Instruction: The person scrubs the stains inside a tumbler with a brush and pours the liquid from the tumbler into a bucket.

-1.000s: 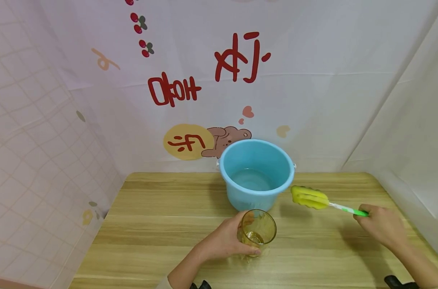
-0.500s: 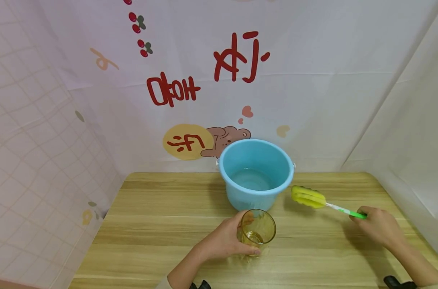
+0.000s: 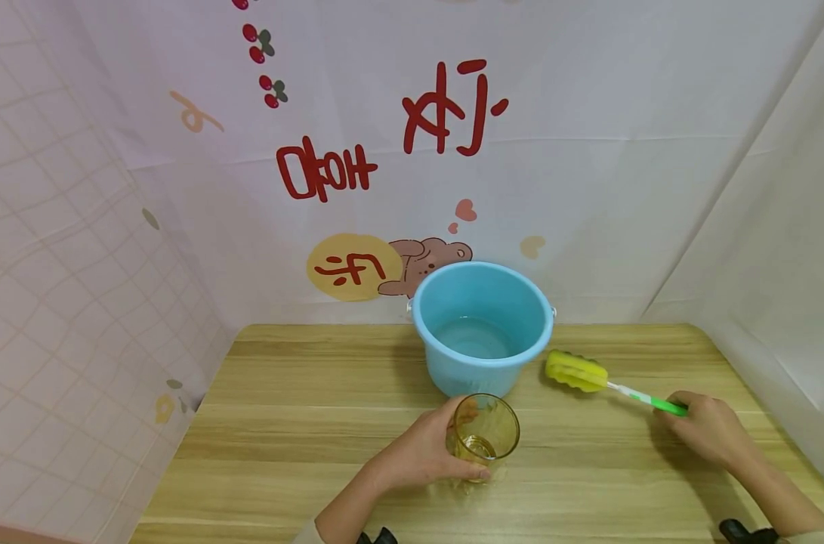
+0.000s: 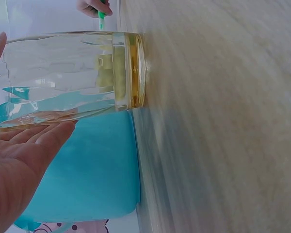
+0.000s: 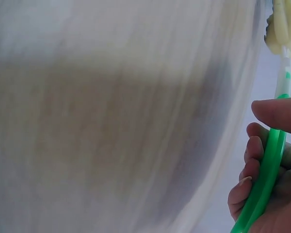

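My left hand (image 3: 421,446) holds an amber drinking glass (image 3: 500,431) upright on the wooden table, thumb at the near side and fingers at the far side. In the left wrist view the glass (image 4: 58,73) has its thick base on the wood, with the fingers (image 4: 53,141) along its wall. My right hand (image 3: 707,427) grips the green handle of a sponge brush (image 3: 578,372). Its yellow sponge head points left, low over the table beside the bucket. The right wrist view shows fingers curled round the brush's green handle (image 5: 266,179).
Just behind the glass stands a light blue bucket (image 3: 476,378) with some water in it. The wooden table (image 3: 303,438) backs onto a white printed cloth (image 3: 588,189), and more cloth hangs along both sides.
My right hand has come slightly left and down, bringing the brush with it, and the sponge head sits lower. The left hand, glass and bucket have kept their places.
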`<state>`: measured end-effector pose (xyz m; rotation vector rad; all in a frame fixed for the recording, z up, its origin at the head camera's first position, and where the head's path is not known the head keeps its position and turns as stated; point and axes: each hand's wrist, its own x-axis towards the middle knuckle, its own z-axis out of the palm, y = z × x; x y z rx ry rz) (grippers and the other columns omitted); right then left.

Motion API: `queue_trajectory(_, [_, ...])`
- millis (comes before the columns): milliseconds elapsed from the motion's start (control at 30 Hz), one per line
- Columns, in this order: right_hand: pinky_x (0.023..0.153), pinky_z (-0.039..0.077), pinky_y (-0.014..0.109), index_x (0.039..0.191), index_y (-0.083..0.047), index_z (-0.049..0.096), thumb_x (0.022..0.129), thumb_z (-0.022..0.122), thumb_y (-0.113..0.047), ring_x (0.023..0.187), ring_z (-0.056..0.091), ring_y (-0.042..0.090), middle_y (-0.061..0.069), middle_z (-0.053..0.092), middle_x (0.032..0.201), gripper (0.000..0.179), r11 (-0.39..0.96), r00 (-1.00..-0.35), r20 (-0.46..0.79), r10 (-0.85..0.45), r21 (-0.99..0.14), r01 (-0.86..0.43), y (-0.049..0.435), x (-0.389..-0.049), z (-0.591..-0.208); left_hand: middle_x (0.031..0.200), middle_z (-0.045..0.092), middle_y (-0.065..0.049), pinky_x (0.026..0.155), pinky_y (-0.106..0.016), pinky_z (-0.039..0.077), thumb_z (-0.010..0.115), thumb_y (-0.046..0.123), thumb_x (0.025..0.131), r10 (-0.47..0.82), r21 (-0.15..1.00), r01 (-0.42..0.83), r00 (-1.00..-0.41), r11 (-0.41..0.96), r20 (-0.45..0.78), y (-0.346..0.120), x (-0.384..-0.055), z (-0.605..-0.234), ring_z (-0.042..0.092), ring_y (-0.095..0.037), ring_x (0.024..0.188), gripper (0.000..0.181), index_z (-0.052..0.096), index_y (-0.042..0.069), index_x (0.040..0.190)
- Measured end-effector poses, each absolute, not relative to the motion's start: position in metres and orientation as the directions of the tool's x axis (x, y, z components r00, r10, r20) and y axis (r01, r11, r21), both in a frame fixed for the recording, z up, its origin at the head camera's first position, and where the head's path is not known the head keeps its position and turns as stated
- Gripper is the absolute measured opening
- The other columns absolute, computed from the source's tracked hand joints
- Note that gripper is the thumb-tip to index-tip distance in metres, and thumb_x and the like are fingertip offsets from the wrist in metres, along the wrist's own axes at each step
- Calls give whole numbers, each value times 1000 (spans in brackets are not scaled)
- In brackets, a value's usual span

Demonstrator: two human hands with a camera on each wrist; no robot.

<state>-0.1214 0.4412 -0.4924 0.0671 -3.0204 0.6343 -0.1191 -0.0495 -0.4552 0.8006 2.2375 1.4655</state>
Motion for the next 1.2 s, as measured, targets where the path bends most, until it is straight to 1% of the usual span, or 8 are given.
queue_trajectory(133, [54, 34, 27, 93, -2, 71, 97, 69, -15, 59, 42, 14, -2, 48, 67, 14, 911, -997, 56, -46, -406, -65, 442, -122, -496, 143, 58, 7, 112, -34, 44, 95, 33, 79, 630, 917, 268, -776, 296, 23, -50, -120, -456, 54, -10, 131, 90, 45, 25, 153])
queue_trajectory(333, [53, 33, 28, 98, 3, 72, 98, 68, -17, 59, 42, 15, -1, 49, 68, 20, 910, -999, 33, -42, -412, -52, 443, -123, -499, 143, 58, 7, 112, -34, 44, 95, 33, 79, 629, 916, 267, -777, 301, 20, -50, -120, -456, 54, -10, 131, 90, 45, 24, 153])
queue_trajectory(600, [54, 35, 28, 104, 6, 72, 98, 70, -20, 64, 46, 17, 0, 54, 73, 27, 904, -1000, 13, -25, -426, -28, 444, -125, -501, 143, 57, 8, 112, -34, 44, 95, 34, 79, 629, 915, 268, -777, 303, 19, -50, -119, -456, 53, -10, 131, 90, 45, 24, 153])
queue_trajectory(733, [56, 36, 29, 105, 3, 72, 96, 73, -21, 67, 48, 18, 1, 59, 76, 26, 902, -999, 30, -13, -432, -24, 446, -127, -504, 143, 57, 8, 112, -35, 44, 95, 35, 79, 626, 913, 268, -780, 306, 19, -49, -119, -456, 53, -10, 131, 90, 44, 26, 153])
queue_trajectory(1033, [60, 42, 30, 110, 2, 72, 94, 79, -24, 76, 53, 20, 7, 69, 91, 31, 891, -1000, 20, -21, -452, -27, 455, -130, -508, 144, 57, 8, 112, -35, 44, 95, 36, 79, 621, 915, 260, -784, 309, 13, -48, -118, -457, 53, -10, 132, 90, 44, 28, 154])
queue_trajectory(1200, [64, 46, 31, 110, 3, 71, 91, 82, -20, 82, 59, 22, 11, 71, 98, 32, 887, -999, 27, -34, -460, -43, 458, -131, -509, 145, 56, 9, 113, -36, 44, 95, 36, 79, 617, 912, 257, -787, 319, 7, -48, -118, -458, 52, -9, 132, 90, 44, 28, 154])
